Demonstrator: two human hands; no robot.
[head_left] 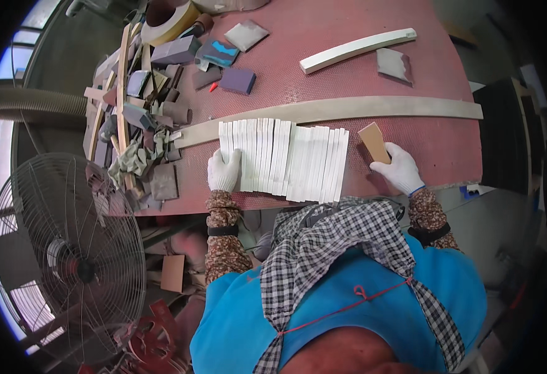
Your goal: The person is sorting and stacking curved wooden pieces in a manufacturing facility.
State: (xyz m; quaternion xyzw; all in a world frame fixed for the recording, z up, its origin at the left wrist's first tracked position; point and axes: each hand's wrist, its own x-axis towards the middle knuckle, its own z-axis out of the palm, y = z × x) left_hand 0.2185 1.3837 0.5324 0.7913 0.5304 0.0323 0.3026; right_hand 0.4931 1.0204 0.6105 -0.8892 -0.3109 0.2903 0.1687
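Note:
In front of me, many slim white strips [280, 159] lie side by side in a row, their ends slightly uneven. At the row's left end my left hand [223, 172], in a white glove, grips the outer strips, its thumb over them. To the right of the row, my right hand [400, 169], also gloved, is closed around the lower end of a flat tan block [373, 142]. The block is tilted and stands apart from the strips. Whether its surface is abrasive I cannot tell.
A long pale board [348, 109] crosses the red table [273, 75] beyond the strips. Farther back lie a white bar [357, 51], a grey-white pad [394, 65] and a purple block [237, 81]. Sticks, blocks and cloths [133, 159] clutter the left side, beside a large fan [68, 258].

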